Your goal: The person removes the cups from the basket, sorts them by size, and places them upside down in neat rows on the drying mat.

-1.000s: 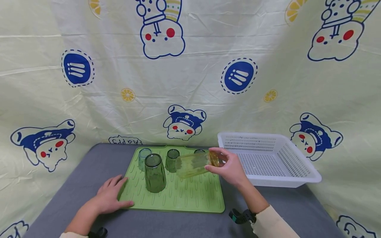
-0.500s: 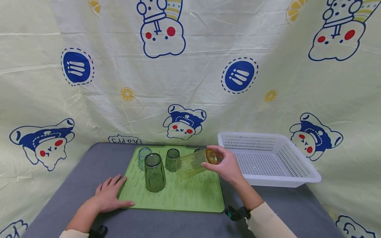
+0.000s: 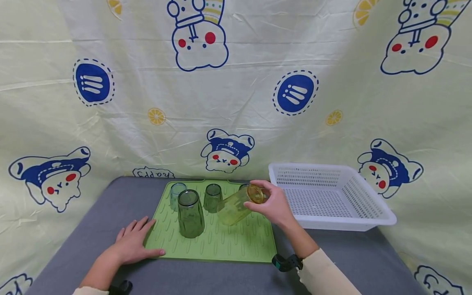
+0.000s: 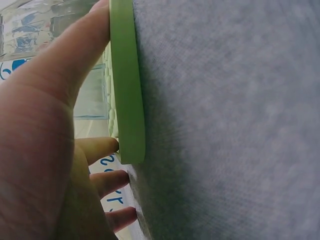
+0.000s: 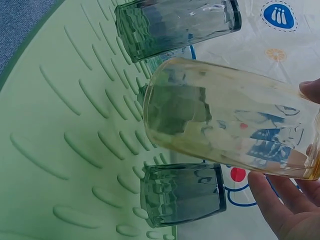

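Observation:
My right hand (image 3: 273,205) grips a clear yellow drinking glass (image 3: 233,209) by its thick amber base. The glass is tilted, its mouth pointing down and left over a ribbed green drying mat (image 3: 239,248). In the right wrist view the yellow glass (image 5: 220,120) hides part of the mat's far side. Fingers spread, my left hand (image 3: 130,243) rests at the mat's left edge, thumb on the near corner. On the mat stand a tall green glass (image 3: 191,219), a short green glass (image 3: 213,200) and a bluish glass (image 3: 175,198). Another glass (image 3: 243,186) is mostly hidden behind my right hand.
A white perforated plastic basket (image 3: 363,223) stands right of the mat. Grey cloth (image 3: 206,280) covers the table. Behind it hangs a cream curtain (image 3: 243,98) with printed cartoon figures.
My right hand has moved slightly left with the yellow glass, which has tipped steeper, its mouth lower toward the mat. The left hand has stayed at the mat's edge.

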### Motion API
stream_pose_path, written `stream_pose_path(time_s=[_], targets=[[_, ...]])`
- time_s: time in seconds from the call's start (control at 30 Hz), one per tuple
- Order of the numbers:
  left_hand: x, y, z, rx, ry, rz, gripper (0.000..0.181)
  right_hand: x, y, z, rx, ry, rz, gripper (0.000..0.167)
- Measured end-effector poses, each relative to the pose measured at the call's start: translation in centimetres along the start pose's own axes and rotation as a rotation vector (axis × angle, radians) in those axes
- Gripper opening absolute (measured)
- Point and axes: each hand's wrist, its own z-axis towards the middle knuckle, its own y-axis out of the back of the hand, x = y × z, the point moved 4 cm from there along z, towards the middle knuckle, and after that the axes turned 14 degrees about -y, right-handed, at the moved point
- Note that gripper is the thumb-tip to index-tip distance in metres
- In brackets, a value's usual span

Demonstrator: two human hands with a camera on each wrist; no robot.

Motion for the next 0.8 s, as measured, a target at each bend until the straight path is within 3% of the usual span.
stream_pose_path(time_s=[0.8], targets=[[0.0, 0.1, 0.0, 0.014, 0.002, -0.004, 0.112, -0.1, -1.2, 0.0, -0.037, 0.003, -0.028, 0.068]])
